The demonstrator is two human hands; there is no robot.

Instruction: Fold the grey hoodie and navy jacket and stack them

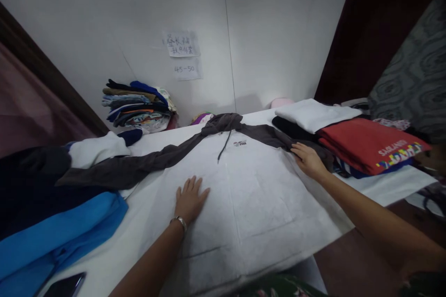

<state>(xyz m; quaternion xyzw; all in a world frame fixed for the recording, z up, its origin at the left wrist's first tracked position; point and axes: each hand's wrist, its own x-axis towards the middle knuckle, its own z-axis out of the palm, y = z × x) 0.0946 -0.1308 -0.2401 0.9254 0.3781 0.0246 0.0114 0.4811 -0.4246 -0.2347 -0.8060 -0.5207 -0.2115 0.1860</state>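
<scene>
A dark phone (66, 285) lies at the near left on the white worktop (113, 246), just beside some bright blue cloth (69, 232); the white jacket (244, 204) is spread out in the middle, its hood (223, 123) at the far end; my left hand (190, 199) rests flat on its left side, fingers spread; my right hand (308, 160), farther off, touches its dark right sleeve (265, 134), though I cannot tell whether those fingers pinch it; folded red cloth (365, 141) sits to the right; a clothes pile (139, 106) stands far left.
</scene>
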